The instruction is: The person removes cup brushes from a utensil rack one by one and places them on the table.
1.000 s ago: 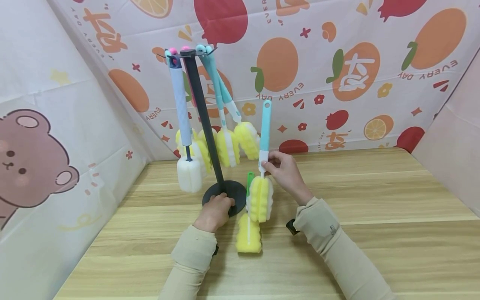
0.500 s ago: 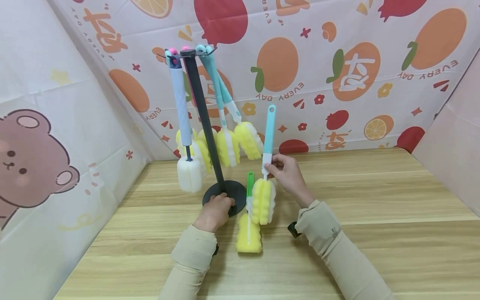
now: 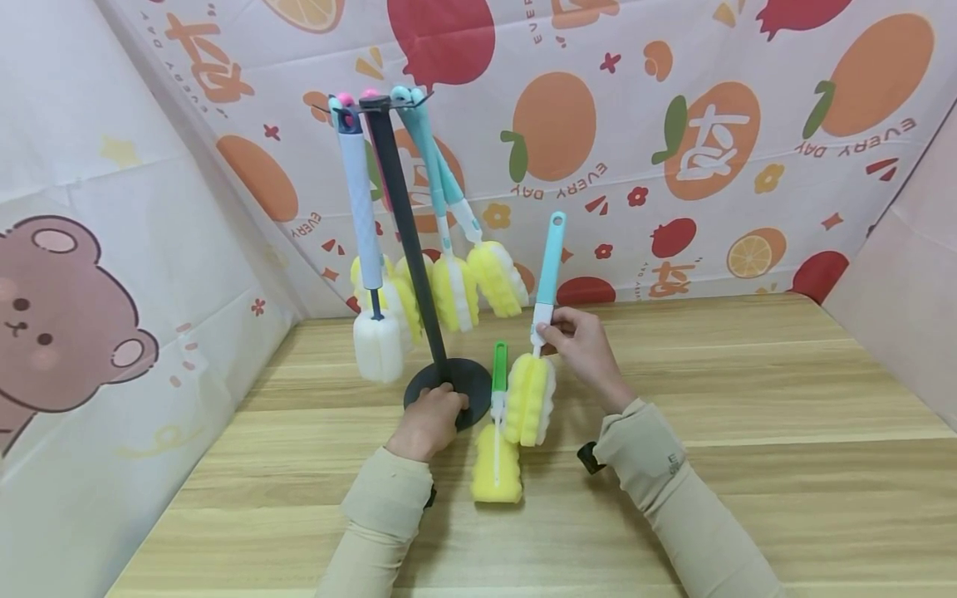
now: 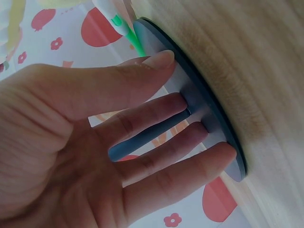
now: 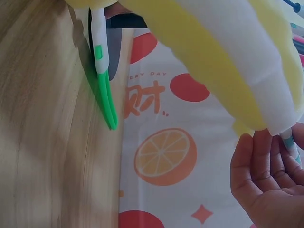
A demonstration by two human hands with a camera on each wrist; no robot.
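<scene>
My right hand (image 3: pixel 586 347) pinches the white lower handle of a sponge bottle brush (image 3: pixel 549 270) with a light-blue grip. The brush is raised with its yellow-and-white sponge head (image 5: pixel 247 52) hanging down and its top leaning right. My left hand (image 3: pixel 428 422) rests its fingertips on the round black base of a rack (image 3: pixel 467 386); in the left wrist view, the fingers (image 4: pixel 166 178) are stretched out against the base. A green-handled sponge brush (image 3: pixel 498 465) lies on the table between the hands, partly covered by the held sponge in the head view.
From the rack's top hooks hang several brushes: a white sponge brush with a pale blue handle (image 3: pixel 361 216) in front, and yellow-and-white ones with turquoise handles (image 3: pixel 434 166) on the right. A fruit-patterned cloth (image 3: pixel 695 249) backs the wooden table (image 3: pixel 748 490).
My right hand has moved a little right with the light-blue brush, whose top now leans further right. My left hand stays on the rack's base.
</scene>
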